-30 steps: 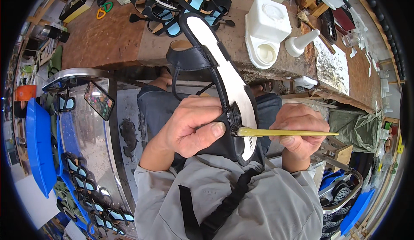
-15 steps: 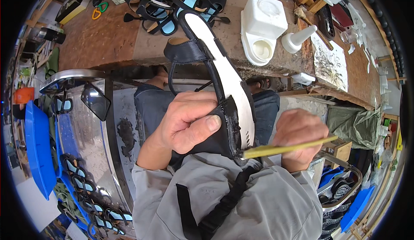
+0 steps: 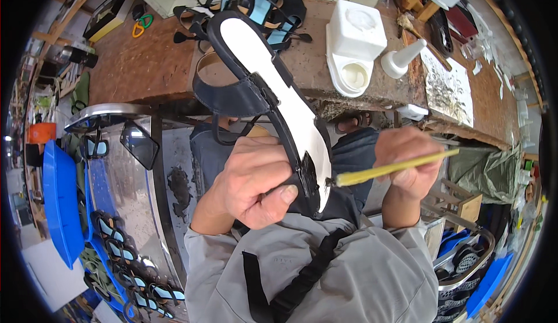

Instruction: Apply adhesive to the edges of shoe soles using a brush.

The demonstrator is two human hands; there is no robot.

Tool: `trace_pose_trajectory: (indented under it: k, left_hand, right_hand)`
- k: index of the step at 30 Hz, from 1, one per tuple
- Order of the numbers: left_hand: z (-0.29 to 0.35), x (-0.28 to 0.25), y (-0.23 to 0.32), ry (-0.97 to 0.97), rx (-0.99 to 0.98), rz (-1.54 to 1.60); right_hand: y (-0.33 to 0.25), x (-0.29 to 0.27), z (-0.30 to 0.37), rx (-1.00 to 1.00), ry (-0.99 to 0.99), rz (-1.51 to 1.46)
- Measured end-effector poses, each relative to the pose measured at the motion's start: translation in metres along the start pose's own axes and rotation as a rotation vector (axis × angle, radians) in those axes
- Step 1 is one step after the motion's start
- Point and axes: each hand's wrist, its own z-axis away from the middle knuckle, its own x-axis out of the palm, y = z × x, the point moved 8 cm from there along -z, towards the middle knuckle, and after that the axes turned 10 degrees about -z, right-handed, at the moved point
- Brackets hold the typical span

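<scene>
Our left hand (image 3: 256, 178) pinches a black strappy sandal (image 3: 297, 109), thumb and fingers closed on its dark side, its white sole (image 3: 247, 38) slanting up beyond the grip. To that grip's right, our right hand (image 3: 408, 147) clasps a yellow brush (image 3: 372, 172), tip beside the white sole's edge; we cannot tell whether they touch.

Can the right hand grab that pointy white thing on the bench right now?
Probably not as things are: the right hand is busy holding the yellow-green brush. But nothing seems to block the way to the pointy white thing, which stands uncovered.
</scene>
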Motion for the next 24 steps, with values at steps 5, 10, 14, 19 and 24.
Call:
trace_pose_trajectory:
  k: [5, 10, 14, 19, 24]
  left_hand:
    - [-0.003, 0.012, 0.003, -0.067, 0.048, 0.075]
    - [-0.003, 0.000, -0.002, 0.117, 0.020, 0.218]
    - [0.003, -0.013, -0.013, 0.227, 0.015, 0.144]
    - [0.017, -0.014, -0.025, 0.349, -0.139, 0.157]
    - [0.021, -0.028, -0.018, 0.456, -0.206, 0.038]
  right_hand:
    - [0.015, -0.002, -0.031, 0.014, 0.011, 0.063]
    - [0.020, -0.002, -0.016, -0.073, -0.065, 0.151]
    - [0.021, 0.009, 0.028, 0.051, -0.129, -0.018]
    - [0.022, -0.005, 0.010, 0.131, 0.127, -0.141]
    - [0.004, 0.026, 0.013, -0.005, -0.282, -0.102]
